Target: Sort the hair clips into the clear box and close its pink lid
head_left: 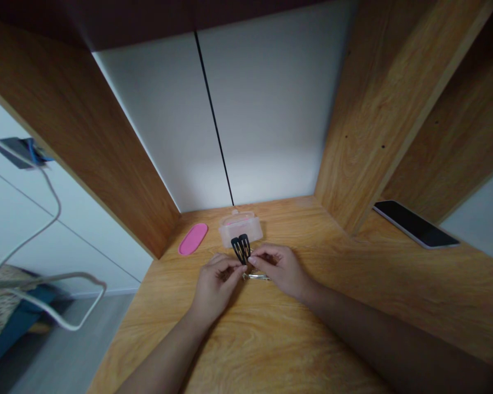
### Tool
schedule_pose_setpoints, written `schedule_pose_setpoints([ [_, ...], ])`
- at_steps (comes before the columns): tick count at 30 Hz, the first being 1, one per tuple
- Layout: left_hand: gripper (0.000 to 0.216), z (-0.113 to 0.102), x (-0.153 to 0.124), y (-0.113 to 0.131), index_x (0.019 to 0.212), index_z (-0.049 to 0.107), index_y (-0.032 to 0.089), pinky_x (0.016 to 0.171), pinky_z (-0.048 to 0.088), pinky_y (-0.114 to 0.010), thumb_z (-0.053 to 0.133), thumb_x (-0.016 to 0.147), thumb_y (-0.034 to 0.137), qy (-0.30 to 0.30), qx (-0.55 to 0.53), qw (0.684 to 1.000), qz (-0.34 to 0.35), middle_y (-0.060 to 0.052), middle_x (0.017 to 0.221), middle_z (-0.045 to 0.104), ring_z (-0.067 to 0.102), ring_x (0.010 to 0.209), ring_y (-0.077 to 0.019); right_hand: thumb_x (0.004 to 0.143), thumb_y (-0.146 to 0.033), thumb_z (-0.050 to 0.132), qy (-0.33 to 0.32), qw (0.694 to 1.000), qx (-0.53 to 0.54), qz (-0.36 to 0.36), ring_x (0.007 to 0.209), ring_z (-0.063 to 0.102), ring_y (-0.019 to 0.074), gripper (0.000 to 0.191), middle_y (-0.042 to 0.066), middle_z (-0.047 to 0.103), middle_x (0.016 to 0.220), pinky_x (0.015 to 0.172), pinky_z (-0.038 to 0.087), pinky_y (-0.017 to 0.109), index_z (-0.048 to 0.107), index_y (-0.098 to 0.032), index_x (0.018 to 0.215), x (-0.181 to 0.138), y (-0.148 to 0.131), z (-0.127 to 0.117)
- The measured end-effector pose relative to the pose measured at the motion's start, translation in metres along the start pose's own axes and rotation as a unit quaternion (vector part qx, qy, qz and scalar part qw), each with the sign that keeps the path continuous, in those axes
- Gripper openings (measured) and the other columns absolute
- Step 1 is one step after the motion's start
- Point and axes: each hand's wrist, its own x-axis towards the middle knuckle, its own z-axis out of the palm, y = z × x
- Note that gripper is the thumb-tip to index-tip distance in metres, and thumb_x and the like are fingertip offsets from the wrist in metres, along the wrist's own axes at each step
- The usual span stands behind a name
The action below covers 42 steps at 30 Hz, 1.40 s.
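Two black snap hair clips [240, 248] stand upright side by side between my hands, over the middle of the desk. My left hand [216, 282] pinches their lower ends between thumb and fingers. On the other side, my right hand [280, 268] pinches the right-hand clip near its lower part. Beneath my fingers lie some shiny metal clips [258, 277], partly covered by my hands. Just behind the black clips sits a small translucent pink box [252, 230] with its lid raised at the back.
A pink oval tray [193, 239] lies to the left of the box on the wooden desk [263, 345]. A dark-screened phone [414, 223] rests at the right, beyond an upright panel [353, 137]. At far left, a white cable [53, 210] hangs beside the desk.
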Motion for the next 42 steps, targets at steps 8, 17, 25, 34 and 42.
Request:
schedule_pose_setpoints([
  [8,0.023,-0.001,0.000,0.002,0.079,0.075,0.020,0.069,0.046,-0.029,0.065,0.091,0.037,-0.010,0.018,1.000,0.019,-0.005,0.076,0.070,0.061,0.073,-0.0177,0.087,-0.034,0.069,-0.015,0.999,-0.048,-0.017,0.066,0.056,0.0143,0.017,0.002,0.066,0.071,0.059,0.040,0.026,0.078,-0.021,0.080,-0.001,-0.004,-0.002],
  [17,0.016,-0.003,-0.001,0.002,0.081,0.077,0.021,0.073,0.048,-0.030,0.069,0.089,0.034,-0.027,-0.012,0.998,0.053,-0.006,0.080,0.072,0.063,0.079,-0.0186,0.085,-0.033,0.071,-0.007,0.998,-0.062,-0.023,0.063,0.056,0.0142,0.019,0.002,0.064,0.070,0.057,0.039,0.026,0.077,-0.020,0.074,-0.002,-0.003,0.000],
  [25,0.021,-0.003,-0.001,0.006,0.079,0.069,0.019,0.074,0.047,-0.029,0.060,0.094,0.032,0.000,-0.023,1.000,0.016,-0.005,0.079,0.067,0.061,0.078,-0.0182,0.093,-0.030,0.062,0.004,0.993,-0.102,-0.056,0.072,0.061,0.0169,0.020,0.003,0.066,0.075,0.066,0.046,0.029,0.076,-0.021,0.082,-0.003,-0.016,-0.002],
  [34,0.018,-0.006,0.006,0.002,0.081,0.069,0.020,0.101,0.046,-0.037,0.061,0.091,0.033,0.129,0.029,0.991,-0.033,-0.011,0.117,0.062,0.054,0.121,-0.0270,0.090,-0.018,0.057,0.150,0.967,-0.191,-0.076,0.133,0.048,0.0234,0.051,0.011,0.052,0.140,0.116,0.037,0.041,0.054,-0.025,0.140,0.001,-0.003,-0.008],
  [42,0.019,-0.004,0.006,-0.002,0.084,0.065,0.020,0.107,0.042,-0.043,0.057,0.094,0.034,0.069,-0.016,0.996,-0.048,-0.014,0.120,0.067,0.057,0.124,-0.0289,0.089,-0.024,0.061,0.062,0.963,-0.259,-0.029,0.149,0.032,0.0282,0.087,0.013,0.032,0.162,0.122,0.029,0.051,0.013,-0.026,0.161,0.000,0.017,-0.006],
])
